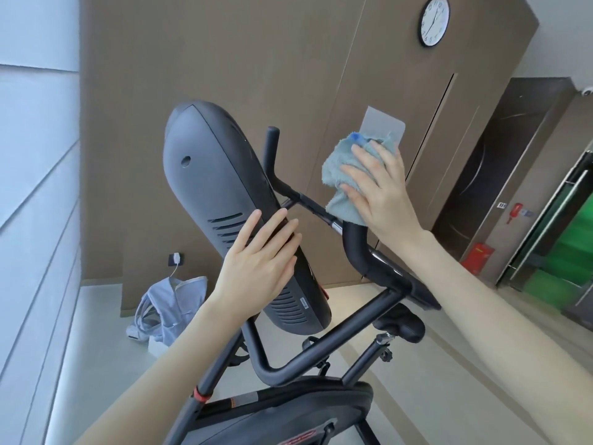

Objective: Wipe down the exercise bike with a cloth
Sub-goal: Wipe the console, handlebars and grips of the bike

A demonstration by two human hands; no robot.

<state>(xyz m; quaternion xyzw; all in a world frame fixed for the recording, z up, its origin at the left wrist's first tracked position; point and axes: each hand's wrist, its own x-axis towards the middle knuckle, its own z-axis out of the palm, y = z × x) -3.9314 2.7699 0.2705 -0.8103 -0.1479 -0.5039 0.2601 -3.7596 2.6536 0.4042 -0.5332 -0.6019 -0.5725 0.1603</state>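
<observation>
- While the left hand (256,271) rests flat, fingers (272,231) straight, on the screen housing (208,175) of the exercise bike (321,351),
- the right hand (382,194) presses the blue cloth (337,175) onto the handlebar (356,248) at right, fingers spread wide.

Both arms reach up from the bottom edge; left hand (256,264) flat mid-frame, right hand (382,194) higher, fingers spread straight.

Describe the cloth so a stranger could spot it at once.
Start at the exercise bike and its big dark console. Just right of it, the right hand presses a cloth against the handlebar. It is pale blue-green and fluffy, the only soft thing among black bike parts.
</observation>
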